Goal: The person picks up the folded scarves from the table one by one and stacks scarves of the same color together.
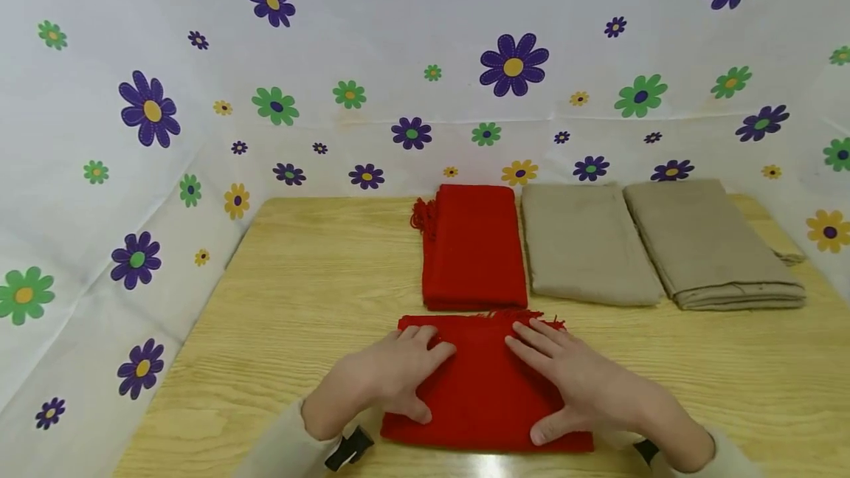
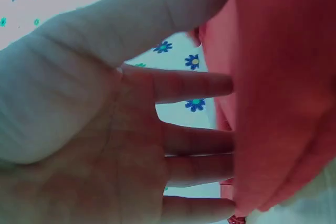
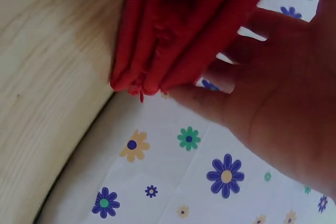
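Note:
A folded red scarf (image 1: 481,389) with a fringe along its far edge lies near the front of the table. My left hand (image 1: 398,371) rests on its left side, fingers and thumb spread. On the right side, my right hand (image 1: 587,382) lies with its fingers extended across the cloth. In the left wrist view the fingertips of the left hand (image 2: 131,124) meet the red scarf (image 2: 286,77), their ends hidden by it. Seen from the right wrist, several stacked layers of the scarf (image 3: 181,35) show beside the right hand (image 3: 283,87).
Behind it lies another folded red scarf (image 1: 474,249), fringe on its left. To its right are two folded beige cloths, one in the middle (image 1: 587,242) and one farther right (image 1: 713,242). The wooden table (image 1: 285,301) meets a flower-printed white sheet (image 1: 425,28) at back and sides.

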The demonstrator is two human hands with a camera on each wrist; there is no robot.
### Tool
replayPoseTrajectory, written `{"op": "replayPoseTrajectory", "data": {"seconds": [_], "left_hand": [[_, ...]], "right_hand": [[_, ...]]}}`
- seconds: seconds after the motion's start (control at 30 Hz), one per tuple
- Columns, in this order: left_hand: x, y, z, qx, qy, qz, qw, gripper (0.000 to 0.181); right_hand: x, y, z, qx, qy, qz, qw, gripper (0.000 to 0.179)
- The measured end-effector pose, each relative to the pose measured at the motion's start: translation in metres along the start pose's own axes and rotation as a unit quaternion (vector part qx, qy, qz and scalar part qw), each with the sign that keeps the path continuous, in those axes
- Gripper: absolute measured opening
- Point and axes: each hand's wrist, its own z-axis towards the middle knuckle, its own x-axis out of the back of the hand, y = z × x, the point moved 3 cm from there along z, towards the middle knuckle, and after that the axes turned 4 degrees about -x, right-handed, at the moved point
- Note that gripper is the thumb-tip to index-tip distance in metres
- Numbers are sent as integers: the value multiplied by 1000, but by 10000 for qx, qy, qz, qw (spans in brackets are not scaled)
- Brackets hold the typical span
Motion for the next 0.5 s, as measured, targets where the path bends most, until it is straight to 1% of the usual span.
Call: {"op": "replayPoseTrajectory", "data": {"seconds": [0.1, 0.2, 0.27, 0.33, 0.43, 0.5], "left_hand": [[-6, 0, 3, 125, 35, 177, 9998, 86], [-11, -3, 5, 256, 35, 98, 9996, 94], [-14, -9, 7, 302, 57, -95, 9995, 101], [-16, -18, 9, 257, 71, -393, 9989, 107], [-18, -33, 13, 40, 77, -894, 9960, 116], [-19, -41, 15, -107, 27, -1153, 9933, 119]], "right_hand": [[-7, 3, 0, -263, -180, -25, 9995, 113], [-12, 6, -1, -384, -226, -131, 9989, 118], [-13, 9, 1, -297, -162, -215, 9992, 121], [-14, 11, 4, -208, -96, -275, 9994, 124], [-14, 16, 8, -147, -64, -232, 9996, 129], [-13, 19, 10, -126, -73, -125, 9998, 132]]}}
